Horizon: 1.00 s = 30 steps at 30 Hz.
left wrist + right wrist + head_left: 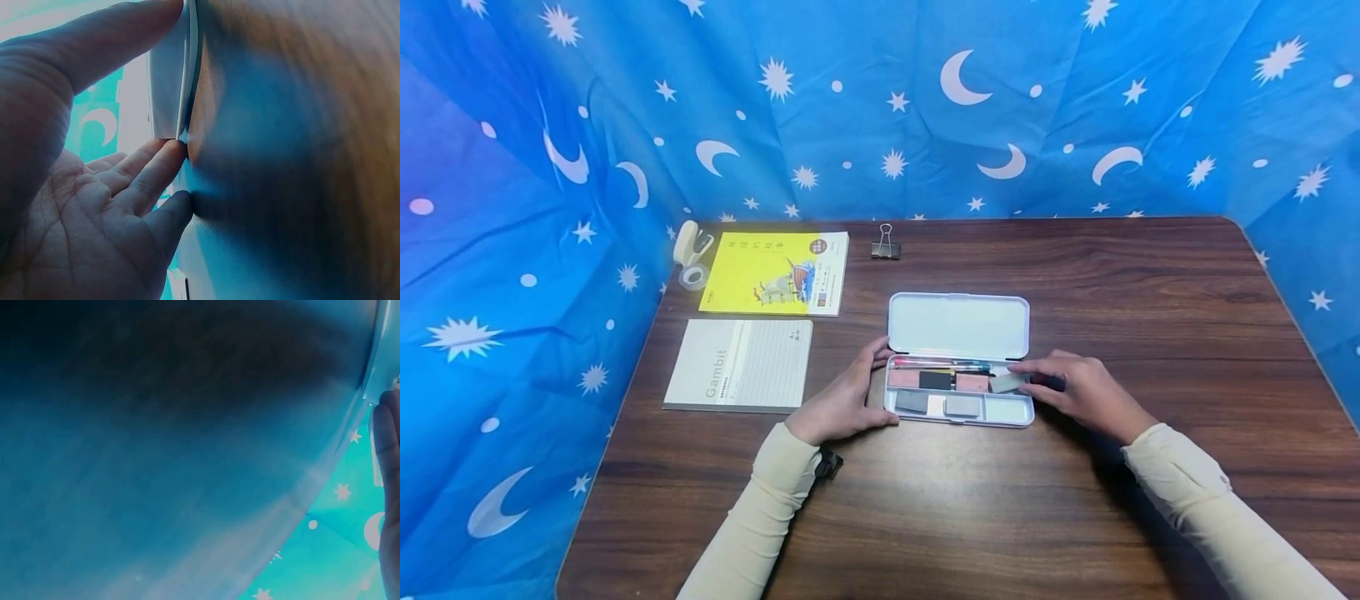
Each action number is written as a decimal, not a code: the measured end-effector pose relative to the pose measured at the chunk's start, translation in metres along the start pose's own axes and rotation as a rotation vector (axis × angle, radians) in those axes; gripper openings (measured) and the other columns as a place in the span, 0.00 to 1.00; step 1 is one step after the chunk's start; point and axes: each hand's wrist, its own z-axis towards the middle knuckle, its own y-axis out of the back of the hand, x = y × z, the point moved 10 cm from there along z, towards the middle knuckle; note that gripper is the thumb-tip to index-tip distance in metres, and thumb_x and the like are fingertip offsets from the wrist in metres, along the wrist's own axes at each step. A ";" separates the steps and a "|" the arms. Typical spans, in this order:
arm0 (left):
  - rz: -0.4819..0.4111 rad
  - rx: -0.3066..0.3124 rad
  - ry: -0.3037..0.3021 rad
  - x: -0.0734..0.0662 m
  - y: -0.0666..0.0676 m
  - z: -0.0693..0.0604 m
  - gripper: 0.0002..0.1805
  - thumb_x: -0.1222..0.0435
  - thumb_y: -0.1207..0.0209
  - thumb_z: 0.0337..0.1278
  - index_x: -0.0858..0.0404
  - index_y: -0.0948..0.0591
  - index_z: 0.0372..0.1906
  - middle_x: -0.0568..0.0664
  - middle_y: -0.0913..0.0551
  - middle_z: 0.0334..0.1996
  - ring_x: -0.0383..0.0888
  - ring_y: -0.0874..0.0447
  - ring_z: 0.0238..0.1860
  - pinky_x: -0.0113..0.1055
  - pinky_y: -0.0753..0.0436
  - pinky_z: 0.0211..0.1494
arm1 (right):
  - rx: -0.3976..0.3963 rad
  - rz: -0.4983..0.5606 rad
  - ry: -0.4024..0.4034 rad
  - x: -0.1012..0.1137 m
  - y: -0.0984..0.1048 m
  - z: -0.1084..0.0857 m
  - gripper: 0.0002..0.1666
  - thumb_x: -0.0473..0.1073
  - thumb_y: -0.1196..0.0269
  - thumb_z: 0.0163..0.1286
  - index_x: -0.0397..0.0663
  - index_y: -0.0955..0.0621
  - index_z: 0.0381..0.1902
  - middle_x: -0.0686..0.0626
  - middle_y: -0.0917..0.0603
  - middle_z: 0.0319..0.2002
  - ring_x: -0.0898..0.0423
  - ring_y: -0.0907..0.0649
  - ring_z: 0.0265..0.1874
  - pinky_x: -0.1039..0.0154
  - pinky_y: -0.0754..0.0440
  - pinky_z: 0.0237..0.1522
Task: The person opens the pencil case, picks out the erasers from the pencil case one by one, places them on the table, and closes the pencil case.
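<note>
A white pencil case (1009,410) lies open on the wooden table, its lid (958,325) folded back. My left hand (842,404) holds its left end, thumb at the front corner and fingers toward the hinge; the left wrist view shows fingertips of that hand (94,219) against the case's edge (165,94). At the right end my right hand (1086,393) pinches a grey block (1006,383) between thumb and index finger, over the middle row. Pink blocks (972,382), a black one (936,381), grey blocks (961,406) and pens (936,364) lie inside.
Left of the case are a Gambit notebook (737,365) and, behind it, a yellow book (760,275). A stapler (688,243) and tape roll (693,277) stand by the book's left edge. A black binder clip (886,248) is at the back.
</note>
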 end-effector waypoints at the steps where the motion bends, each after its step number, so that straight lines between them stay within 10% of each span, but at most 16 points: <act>1: 0.000 0.000 -0.001 0.000 -0.001 0.000 0.64 0.65 0.20 0.51 0.68 0.54 0.83 0.63 0.34 0.77 0.54 0.37 0.78 0.46 0.42 0.83 | -0.015 0.004 -0.010 -0.001 0.002 -0.002 0.26 0.29 0.21 0.57 0.48 0.10 0.54 0.52 0.12 0.35 0.64 0.22 0.29 0.63 0.17 0.29; 10: -0.005 0.002 -0.009 -0.002 -0.002 -0.001 0.64 0.65 0.20 0.51 0.68 0.54 0.83 0.63 0.34 0.77 0.55 0.37 0.78 0.46 0.41 0.82 | -0.152 0.028 -0.331 -0.052 0.049 -0.033 0.19 0.33 0.24 0.65 0.50 0.10 0.54 0.46 0.08 0.46 0.71 0.16 0.39 0.85 0.25 0.41; 22: 0.010 0.000 -0.017 -0.001 0.001 0.001 0.64 0.65 0.20 0.51 0.69 0.54 0.82 0.65 0.34 0.77 0.55 0.37 0.78 0.47 0.41 0.82 | -0.114 -0.038 -0.536 -0.116 0.069 -0.058 0.14 0.43 0.29 0.73 0.46 0.10 0.53 0.39 0.09 0.44 0.82 0.25 0.34 0.79 0.29 0.34; 30: 0.013 -0.004 0.007 0.002 -0.001 0.001 0.65 0.64 0.20 0.51 0.67 0.53 0.83 0.63 0.34 0.77 0.55 0.37 0.78 0.46 0.41 0.82 | -0.098 -0.043 -0.558 -0.130 0.067 -0.045 0.14 0.41 0.29 0.73 0.44 0.10 0.54 0.36 0.10 0.49 0.51 0.15 0.41 0.79 0.30 0.37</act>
